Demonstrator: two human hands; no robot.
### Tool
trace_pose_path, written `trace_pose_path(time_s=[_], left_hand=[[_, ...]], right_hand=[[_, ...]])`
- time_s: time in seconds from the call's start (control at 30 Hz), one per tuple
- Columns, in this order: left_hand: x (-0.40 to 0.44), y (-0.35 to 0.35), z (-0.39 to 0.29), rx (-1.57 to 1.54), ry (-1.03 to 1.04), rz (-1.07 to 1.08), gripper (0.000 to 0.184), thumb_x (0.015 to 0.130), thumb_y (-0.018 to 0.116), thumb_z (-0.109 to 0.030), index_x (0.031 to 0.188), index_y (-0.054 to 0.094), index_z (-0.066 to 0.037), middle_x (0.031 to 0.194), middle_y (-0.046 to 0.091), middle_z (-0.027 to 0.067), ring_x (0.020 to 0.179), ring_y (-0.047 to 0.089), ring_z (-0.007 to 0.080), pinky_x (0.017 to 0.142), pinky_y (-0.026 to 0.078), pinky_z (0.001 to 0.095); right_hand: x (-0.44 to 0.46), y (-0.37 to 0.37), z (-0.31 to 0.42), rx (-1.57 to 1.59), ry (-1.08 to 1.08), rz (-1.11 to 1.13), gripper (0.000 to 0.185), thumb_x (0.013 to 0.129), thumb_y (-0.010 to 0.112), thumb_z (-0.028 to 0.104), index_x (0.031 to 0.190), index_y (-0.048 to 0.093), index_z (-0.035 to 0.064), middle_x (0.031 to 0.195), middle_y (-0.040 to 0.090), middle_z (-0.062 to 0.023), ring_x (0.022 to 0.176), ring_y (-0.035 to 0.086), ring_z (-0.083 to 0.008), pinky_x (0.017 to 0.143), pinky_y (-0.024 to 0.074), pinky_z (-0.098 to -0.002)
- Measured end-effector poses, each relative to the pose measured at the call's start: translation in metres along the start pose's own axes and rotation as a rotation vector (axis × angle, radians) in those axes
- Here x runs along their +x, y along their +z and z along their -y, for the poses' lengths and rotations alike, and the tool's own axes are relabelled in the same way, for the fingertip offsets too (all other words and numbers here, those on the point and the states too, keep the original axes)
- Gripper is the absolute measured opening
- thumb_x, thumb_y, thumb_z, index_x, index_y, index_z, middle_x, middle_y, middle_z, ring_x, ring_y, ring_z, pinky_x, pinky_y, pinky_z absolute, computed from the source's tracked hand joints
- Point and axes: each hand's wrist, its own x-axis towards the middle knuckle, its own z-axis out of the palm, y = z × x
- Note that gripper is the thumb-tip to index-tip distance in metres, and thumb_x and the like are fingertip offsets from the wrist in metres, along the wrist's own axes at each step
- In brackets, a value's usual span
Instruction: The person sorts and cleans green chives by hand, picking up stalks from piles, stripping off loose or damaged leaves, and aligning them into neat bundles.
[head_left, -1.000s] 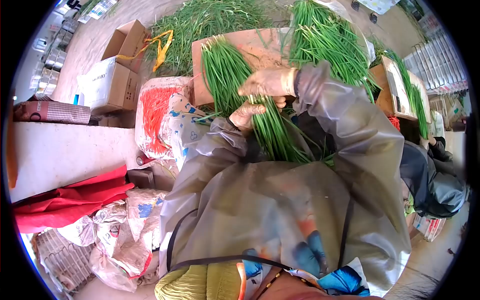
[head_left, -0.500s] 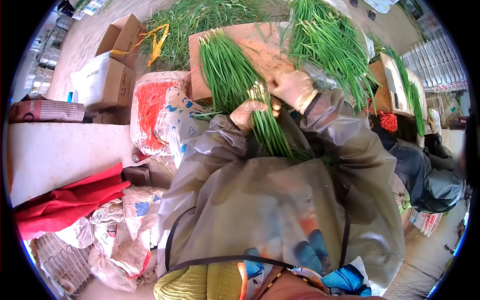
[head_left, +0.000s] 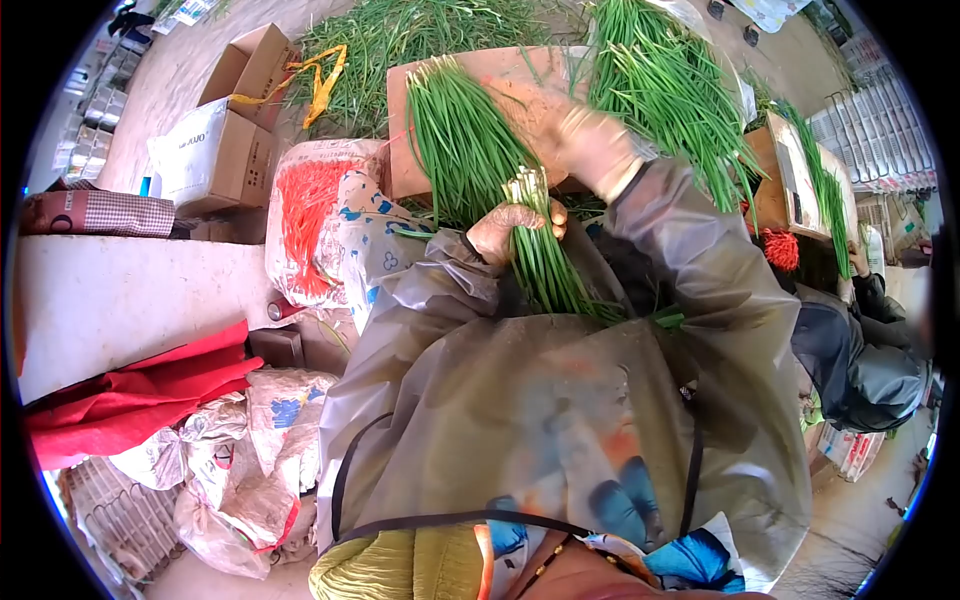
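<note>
My left hand (head_left: 495, 230), in a thin, soiled glove, is closed round a small bunch of garlic chives (head_left: 545, 262). The pale cut ends point up above the thumb, and the green leaves hang down against my raincoat. To the right and above it is my gloved right hand (head_left: 597, 150), over the edge of a brown board (head_left: 535, 105). Its fingers are smeared by motion, so their grip is unclear. A larger bundle of chives (head_left: 465, 140) lies on the board, left of that hand. Another heap of chives (head_left: 670, 100) rests to its right.
Red ties (head_left: 305, 220) lie on a stuffed sack (head_left: 375, 235) at the left, near cardboard boxes (head_left: 245, 155). Loose green leaves (head_left: 400, 50) cover the ground behind the board. A co-worker in dark clothes (head_left: 865, 350) sits at the right.
My right hand has moved up and away from the bunch, towards the board. My left hand still grips the chives in nearly the same place.
</note>
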Motion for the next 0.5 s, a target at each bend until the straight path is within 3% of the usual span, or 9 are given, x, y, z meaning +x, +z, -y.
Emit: trace_pose_path(time_s=[0.07,0.13,0.23,0.27,0.3,0.37,0.4,0.43,0.5], left_hand=[[0.0,0.004,-0.002,-0.008,0.034,-0.001,0.079,0.064,0.063,-0.012,0.134,0.028,0.002,0.088,0.058,0.012,0.081,0.056,0.0239,0.079,0.045,0.0371],[0.0,0.004,-0.005,-0.011,0.06,-0.001,0.086,0.064,0.063,-0.012,0.138,0.02,0.001,0.089,0.059,0.012,0.081,0.056,0.024,0.079,0.045,0.0373],[-0.003,0.0,-0.004,0.005,-0.007,-0.114,0.054,0.066,0.065,-0.012,0.115,0.051,0.002,0.091,0.062,0.0137,0.083,0.059,0.0246,0.078,0.048,0.0378],[-0.004,0.004,-0.001,0.014,0.064,-0.131,0.037,0.069,0.065,-0.015,0.102,0.057,0.002,0.092,0.063,0.0146,0.084,0.06,0.0247,0.078,0.05,0.0387],[-0.005,0.001,0.001,0.056,0.028,-0.159,0.043,0.074,0.064,-0.019,0.109,0.055,0.002,0.087,0.061,0.0112,0.081,0.058,0.0217,0.077,0.048,0.0357],[-0.017,0.008,0.0,-0.032,0.09,-0.07,0.05,0.076,0.063,-0.023,0.117,0.051,0.002,0.08,0.057,0.0068,0.076,0.054,0.0182,0.075,0.045,0.0314],[-0.031,0.019,-0.005,0.033,0.148,-0.084,0.06,0.077,0.063,-0.027,0.126,0.044,0.002,0.075,0.052,0.0041,0.073,0.049,0.016,0.074,0.041,0.0306],[-0.046,0.008,0.0,0.018,0.191,-0.033,0.05,0.078,0.063,-0.031,0.117,0.051,-0.002,0.074,0.052,0.0031,0.072,0.048,0.0159,0.073,0.039,0.0323],[-0.074,0.001,0.003,-0.018,0.266,0.064,0.03,0.08,0.063,-0.032,0.095,0.056,-0.008,0.071,0.051,0.0018,0.07,0.048,0.0157,0.071,0.037,0.0325]], right_hand=[[0.003,-0.002,-0.024,-0.068,0.192,0.024,0.017,0.078,0.052,0.012,0.094,0.057,0.006,0.082,0.058,-0.0098,0.074,0.058,-0.0223,0.067,0.0485,-0.033],[-0.007,0.004,-0.019,0.323,0.219,0.018,0.022,0.081,0.053,0.013,0.102,0.057,0.0087,0.092,0.059,-0.009,0.078,0.058,-0.0174,0.069,0.0483,-0.0309],[-0.017,-0.009,0.022,0.635,0.206,0.182,0.024,0.082,0.054,0.018,0.104,0.057,0.0106,0.092,0.061,-0.0103,0.079,0.059,-0.0167,0.069,0.0484,-0.0312],[-0.017,-0.019,0.04,0.538,0.246,0.317,0.022,0.081,0.055,0.021,0.1,0.058,0.0119,0.085,0.062,-0.0097,0.077,0.061,-0.0207,0.069,0.0484,-0.0339],[-0.014,-0.017,0.044,0.318,0.215,0.317,0.019,0.081,0.054,0.022,0.099,0.058,0.0137,0.082,0.063,-0.0088,0.077,0.062,-0.0254,0.067,0.0482,-0.0364],[-0.019,0.019,0.016,0.194,0.262,0.015,0.022,0.081,0.054,0.023,0.101,0.056,0.0147,0.085,0.063,-0.0076,0.077,0.062,-0.0276,0.066,0.048,-0.0373],[-0.021,0.03,-0.006,0.281,0.4,0.094,0.023,0.08,0.055,0.025,0.101,0.057,0.0136,0.087,0.064,-0.0092,0.078,0.061,-0.0295,0.067,0.0478,-0.0383],[-0.025,0.036,-0.021,0.141,0.482,0.111,0.025,0.08,0.057,0.027,0.101,0.057,0.0119,0.087,0.063,-0.0109,0.082,0.06,-0.0308,0.069,0.047,-0.0383],[-0.045,0.053,-0.038,0.321,0.514,-0.009,0.027,0.08,0.057,0.027,0.102,0.058,0.0116,0.087,0.063,-0.0127,0.085,0.059,-0.0315,0.072,0.0459,-0.0386]])
